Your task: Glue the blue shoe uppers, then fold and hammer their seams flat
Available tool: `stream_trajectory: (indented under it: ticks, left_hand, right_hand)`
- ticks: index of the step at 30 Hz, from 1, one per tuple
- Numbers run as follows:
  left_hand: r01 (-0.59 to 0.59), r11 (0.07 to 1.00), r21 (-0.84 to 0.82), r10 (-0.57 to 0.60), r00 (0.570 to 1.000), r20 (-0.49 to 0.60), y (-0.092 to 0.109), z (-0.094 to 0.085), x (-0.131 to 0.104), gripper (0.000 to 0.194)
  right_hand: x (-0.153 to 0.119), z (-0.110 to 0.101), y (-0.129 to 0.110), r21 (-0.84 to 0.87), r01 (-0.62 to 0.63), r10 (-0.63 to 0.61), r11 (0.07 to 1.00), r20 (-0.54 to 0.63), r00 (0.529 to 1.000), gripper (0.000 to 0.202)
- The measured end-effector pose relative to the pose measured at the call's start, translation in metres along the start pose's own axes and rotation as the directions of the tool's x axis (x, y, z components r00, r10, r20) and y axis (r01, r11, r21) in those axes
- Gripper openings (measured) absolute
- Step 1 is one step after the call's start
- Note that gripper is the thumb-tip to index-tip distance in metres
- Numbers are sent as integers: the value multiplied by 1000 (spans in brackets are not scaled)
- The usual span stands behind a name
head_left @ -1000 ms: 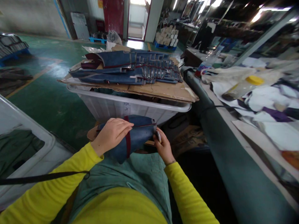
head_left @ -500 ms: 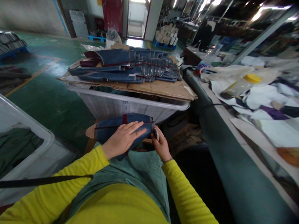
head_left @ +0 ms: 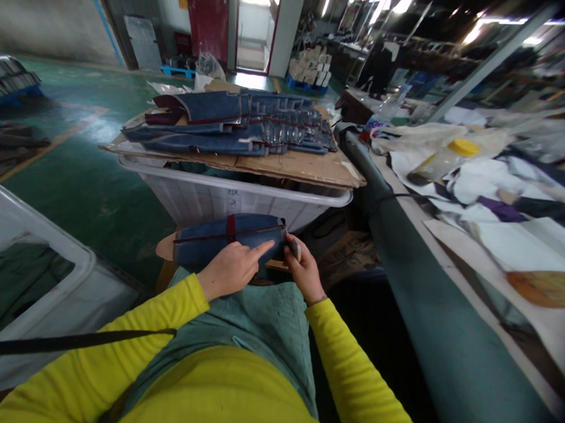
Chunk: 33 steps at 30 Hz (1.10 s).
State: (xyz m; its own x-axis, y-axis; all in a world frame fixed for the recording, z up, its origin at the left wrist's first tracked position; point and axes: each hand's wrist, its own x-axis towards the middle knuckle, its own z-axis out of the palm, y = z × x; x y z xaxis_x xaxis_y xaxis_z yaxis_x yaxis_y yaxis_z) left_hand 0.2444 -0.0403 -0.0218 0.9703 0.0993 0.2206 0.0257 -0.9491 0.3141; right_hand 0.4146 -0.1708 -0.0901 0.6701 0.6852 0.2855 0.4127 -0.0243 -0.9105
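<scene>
A blue fabric piece with dark red strips (head_left: 200, 239) lies over a board whose pale rounded end (head_left: 166, 247) sticks out at the left. My left hand (head_left: 232, 266) rests on the near side of the fabric, index finger stretched toward its right end, the other fingers curled against the cloth. At that right end my right hand (head_left: 303, 266) is closed around a small greyish tool (head_left: 296, 250), its fingertips touching the fabric's edge. What the tool is cannot be made out.
Just beyond, a white bin (head_left: 193, 191) carries cardboard (head_left: 308, 165) with stacked blue fabric pieces (head_left: 216, 107). At the right, a long table edge (head_left: 404, 243) holds scraps and a yellow-lidded jar (head_left: 463, 147). Another bin (head_left: 83, 264) with green cloth stands left.
My left hand has slid slightly back toward me, and its fingers have curled apart from the index finger. My right hand stays at the fabric's right end. The view has shifted slightly.
</scene>
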Motion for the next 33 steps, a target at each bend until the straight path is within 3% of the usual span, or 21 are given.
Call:
stream_trajectory:
  ticks: [4,7,11,14,16,17,20,23,25,27,33]
  left_hand:
    - [-102,995,-4,102,995,10,8,2,0,53]
    - [-156,987,44,157,987,-22,11,4,-2,54]
    - [-121,992,45,122,992,-19,13,4,1,29]
    - [-13,998,59,12,1000,6,11,5,6,39]
    - [21,997,81,-20,1000,-13,10,6,9,29]
    - [13,996,84,-11,1000,-24,11,7,9,27]
    - [-74,996,40,75,997,-10,14,10,10,54]
    - [-125,988,-95,130,990,48,20,11,11,35]
    - [-63,990,-126,72,995,65,24,10,12,23]
    - [34,996,-80,-30,998,47,25,9,14,35]
    - [107,993,59,-98,985,-143,13,1,24,30]
  right_hand:
    - [-8,-2,-10,-29,-9,7,1000,-59,998,35]
    - [-15,-3,-16,-19,-40,39,999,-32,999,35]
    - [-7,-6,-19,-7,-72,72,997,-41,997,36]
    - [9,-6,-15,-17,-68,66,998,-91,994,35]
    - [18,-4,-10,-28,-38,35,999,-86,996,31]
    - [21,-3,-6,-37,-19,17,999,-69,997,29]
    - [20,3,4,-57,15,-17,998,-24,1000,25]
    - [15,5,11,-55,7,-8,998,-19,1000,25]
    - [12,5,13,-48,-1,0,999,-13,1000,27]
    - [10,3,13,-36,-8,7,999,-2,1000,28]
    - [7,1,13,12,-31,31,999,12,999,30]
